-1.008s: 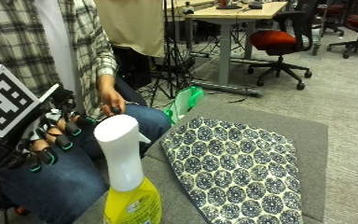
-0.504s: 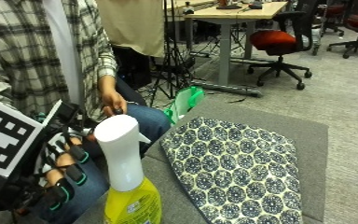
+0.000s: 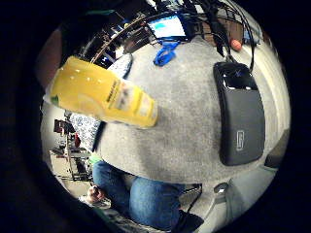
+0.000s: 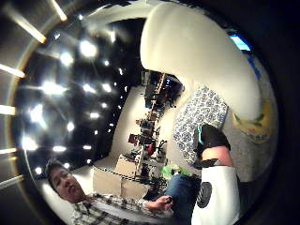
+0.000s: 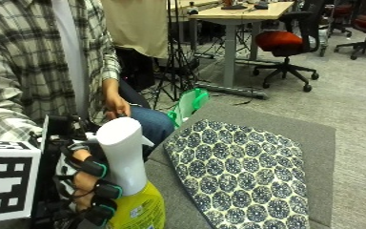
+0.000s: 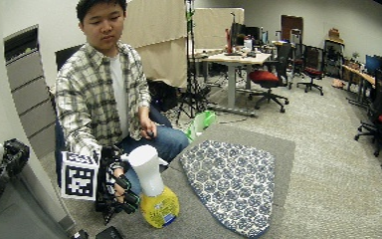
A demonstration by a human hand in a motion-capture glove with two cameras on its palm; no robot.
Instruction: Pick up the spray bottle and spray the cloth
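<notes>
**Gloved hand at the neck of the bottle**

In the outside view, the right hand (image 5: 85, 183) sits at the lower left of the frame, its fingers (image 5: 94, 167) curled against the white neck of the bottle (image 5: 129, 183). They wrap the neck just below the sprayer head, and the bottle stands upright on the grey table (image 5: 310, 138) with its yellow body at the bottom edge of the frame. Whether the thumb closes round the far side cannot be told.

The cloth (image 5: 246, 174), blue and white patterned, lies flat on the table to the right of the bottle, filling the lower middle of the frame, near the bottle but not touching it. A green bag (image 5: 189, 102) lies at the table's far edge, above the cloth in the frame, beside the person's knee. The bare left hand (image 5: 115, 105) rests on the person's thigh at the centre left.

The little finger side palm view shows the bottle's yellow body (image 3: 104, 94) close to the palm, over the grey table (image 3: 189, 126), with a black flat device (image 3: 240, 114) lying on the table apart from it.
</notes>
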